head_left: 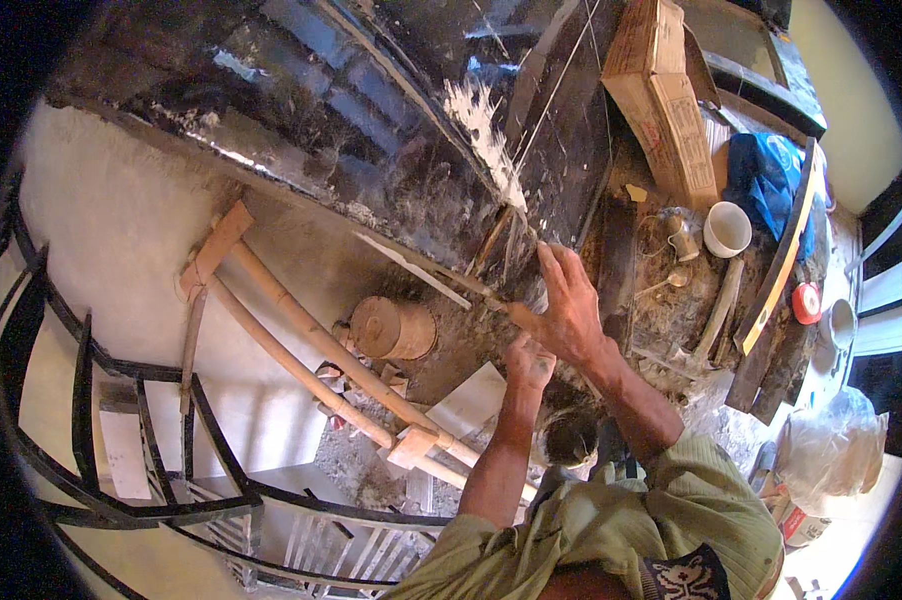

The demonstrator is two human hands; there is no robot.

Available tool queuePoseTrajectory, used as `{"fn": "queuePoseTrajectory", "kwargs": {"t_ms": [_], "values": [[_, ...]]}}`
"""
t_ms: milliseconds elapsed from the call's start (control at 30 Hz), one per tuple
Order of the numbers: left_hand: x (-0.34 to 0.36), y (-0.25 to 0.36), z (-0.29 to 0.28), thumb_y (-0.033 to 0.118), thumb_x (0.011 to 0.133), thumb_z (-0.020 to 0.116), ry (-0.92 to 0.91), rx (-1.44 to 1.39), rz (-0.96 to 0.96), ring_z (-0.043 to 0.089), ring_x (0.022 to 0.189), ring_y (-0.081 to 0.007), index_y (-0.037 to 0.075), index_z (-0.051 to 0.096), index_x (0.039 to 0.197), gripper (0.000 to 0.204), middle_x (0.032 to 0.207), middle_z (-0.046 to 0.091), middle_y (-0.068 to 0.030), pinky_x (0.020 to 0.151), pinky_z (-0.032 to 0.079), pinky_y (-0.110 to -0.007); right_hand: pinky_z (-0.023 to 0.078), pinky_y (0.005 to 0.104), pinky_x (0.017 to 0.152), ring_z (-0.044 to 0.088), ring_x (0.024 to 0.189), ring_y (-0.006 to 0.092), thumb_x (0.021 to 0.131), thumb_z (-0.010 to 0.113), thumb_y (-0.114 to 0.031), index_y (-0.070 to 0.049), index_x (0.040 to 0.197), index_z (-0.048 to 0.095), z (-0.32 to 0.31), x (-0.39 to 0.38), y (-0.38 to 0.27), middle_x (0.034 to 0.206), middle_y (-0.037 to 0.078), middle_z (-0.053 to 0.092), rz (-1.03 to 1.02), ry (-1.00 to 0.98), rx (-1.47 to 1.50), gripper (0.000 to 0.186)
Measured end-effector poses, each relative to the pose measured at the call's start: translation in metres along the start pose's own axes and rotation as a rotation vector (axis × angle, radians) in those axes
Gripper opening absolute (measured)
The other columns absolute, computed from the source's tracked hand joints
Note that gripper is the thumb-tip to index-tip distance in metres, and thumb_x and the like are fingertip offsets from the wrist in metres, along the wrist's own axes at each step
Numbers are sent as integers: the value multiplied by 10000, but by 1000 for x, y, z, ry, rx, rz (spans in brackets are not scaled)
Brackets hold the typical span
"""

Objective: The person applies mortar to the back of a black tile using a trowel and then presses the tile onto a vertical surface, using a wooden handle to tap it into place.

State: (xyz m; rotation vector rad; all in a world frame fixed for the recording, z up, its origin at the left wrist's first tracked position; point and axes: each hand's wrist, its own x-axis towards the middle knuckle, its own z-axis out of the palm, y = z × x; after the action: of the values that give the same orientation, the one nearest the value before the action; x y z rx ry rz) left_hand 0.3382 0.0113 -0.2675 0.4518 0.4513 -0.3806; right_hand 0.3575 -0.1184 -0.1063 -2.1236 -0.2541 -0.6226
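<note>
In front of me is a dark, scuffed slab (371, 150) with blue-grey reflections. A rough white smear (486, 135) runs along a seam down to its near corner. My right hand (569, 310) is at that corner, fingers stretched forward and thumb out to the left, with nothing plainly visible in it. Just below it, almost touching, my left hand (529, 365) is closed; what it holds, if anything, is hidden. A narrow, dirty strip (486, 290) runs along the slab's near edge up to my right thumb.
Left, a wooden ladder-like frame (311, 330) leans near a round drum (396, 328) and black metal railing (186, 515). Right are a cardboard box (661, 110), white cup (727, 229), spoon (676, 278), blue bag (766, 180), yellow-edged level (781, 265) and red tape roll (806, 303).
</note>
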Motion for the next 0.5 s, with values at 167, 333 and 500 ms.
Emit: {"fn": "queuePoseTrajectory", "kwargs": {"t_ms": [167,333,500], "values": [[-1,-5,3,301,985,422,-131,-11,19,454,1292,-275,73,377,1421,494,1425,435,-148,1063,402,-455,506,454,872,494,1122,414,665,795,-224,51,1354,374,1,-3,6,1244,227,455,-53,38,22,853],[7,-9,8,440,966,452,-319,-124,-18,391,1337,-262,149,311,1470,598,1479,366,-109,1106,343,-472,500,447,871,497,1098,406,651,786,-229,62,1358,376,-3,-2,3,1231,224,456,-34,31,18,867],[5,-19,5,443,981,393,-283,-58,-20,309,1375,-263,160,244,1488,600,1514,281,-104,1131,282,-467,491,449,881,500,1095,399,691,710,-193,78,1363,364,-1,-3,7,1218,224,452,-50,27,-8,803]]}}
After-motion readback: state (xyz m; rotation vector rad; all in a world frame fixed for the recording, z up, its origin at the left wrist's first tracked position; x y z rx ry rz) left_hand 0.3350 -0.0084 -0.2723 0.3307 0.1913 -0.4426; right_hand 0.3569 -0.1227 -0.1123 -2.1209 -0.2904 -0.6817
